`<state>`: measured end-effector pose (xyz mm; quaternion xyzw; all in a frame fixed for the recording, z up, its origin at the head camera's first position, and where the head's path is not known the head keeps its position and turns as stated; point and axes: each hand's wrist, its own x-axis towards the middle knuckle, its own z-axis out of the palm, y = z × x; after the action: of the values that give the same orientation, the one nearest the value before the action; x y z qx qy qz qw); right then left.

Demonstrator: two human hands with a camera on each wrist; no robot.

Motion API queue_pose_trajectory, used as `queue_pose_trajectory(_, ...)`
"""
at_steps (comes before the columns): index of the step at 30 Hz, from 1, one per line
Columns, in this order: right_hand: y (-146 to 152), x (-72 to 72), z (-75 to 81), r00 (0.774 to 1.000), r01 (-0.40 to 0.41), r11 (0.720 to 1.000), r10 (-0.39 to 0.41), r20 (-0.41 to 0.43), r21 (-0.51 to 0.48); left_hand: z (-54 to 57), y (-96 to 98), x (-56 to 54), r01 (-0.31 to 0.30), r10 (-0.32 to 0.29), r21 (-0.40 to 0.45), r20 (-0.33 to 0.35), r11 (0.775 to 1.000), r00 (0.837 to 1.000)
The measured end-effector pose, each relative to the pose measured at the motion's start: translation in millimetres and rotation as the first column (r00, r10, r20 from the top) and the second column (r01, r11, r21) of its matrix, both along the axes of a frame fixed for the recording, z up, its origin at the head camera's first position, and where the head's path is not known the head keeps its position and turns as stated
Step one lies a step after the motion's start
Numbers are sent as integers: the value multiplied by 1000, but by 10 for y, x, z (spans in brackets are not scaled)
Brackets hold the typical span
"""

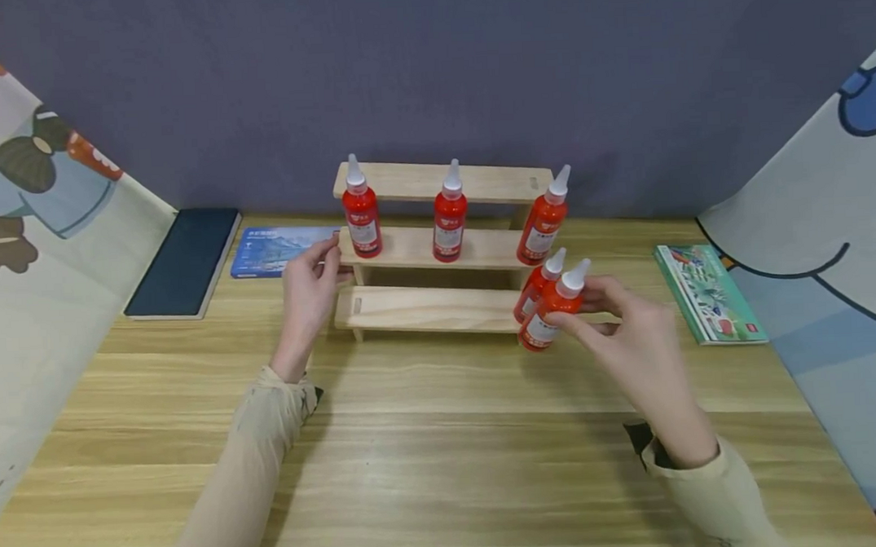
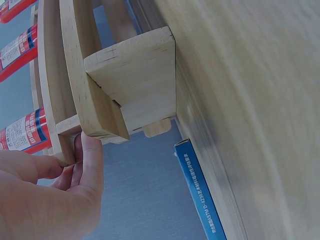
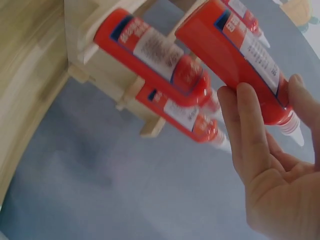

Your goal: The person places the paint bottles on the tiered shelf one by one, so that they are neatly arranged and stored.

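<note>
A three-tier wooden rack (image 1: 425,308) stands on the table. My left hand (image 1: 311,281) pinches the left end of its middle tier; in the left wrist view, thumb and fingers (image 2: 92,162) meet at that board's corner. My right hand (image 1: 635,330) grips a red squeeze bottle (image 1: 550,322) with a white nozzle, slightly tilted, in front of the lowest tier's right end. Just behind it, another red bottle (image 3: 155,55) stands on the lowest tier. Three more stand on the middle tier: left bottle (image 1: 362,220), middle bottle (image 1: 450,224), right bottle (image 1: 542,224).
A dark book (image 1: 183,264) and a blue flat box (image 1: 268,252) lie left of the rack, the box close to my left hand. A green book (image 1: 710,294) lies at the right. A dark grey panel (image 1: 429,70) rises behind the rack, with printed panels at both sides.
</note>
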<state>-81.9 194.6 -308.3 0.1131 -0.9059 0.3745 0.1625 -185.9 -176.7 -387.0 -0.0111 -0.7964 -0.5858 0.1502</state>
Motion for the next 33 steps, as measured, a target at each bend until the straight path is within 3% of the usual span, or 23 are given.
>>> queue_pose_trajectory(15, -360, -118, -154, 997, -77, 996, 78, -22, 38, 21, 14, 4, -10, 10, 0, -5, 1000, 1000)
queue_pose_trajectory(33, -772, -309, -246, 985, -170, 984, 172, 28, -59, 30, 7, 2, -3, 3, 5, 23, 1000, 1000)
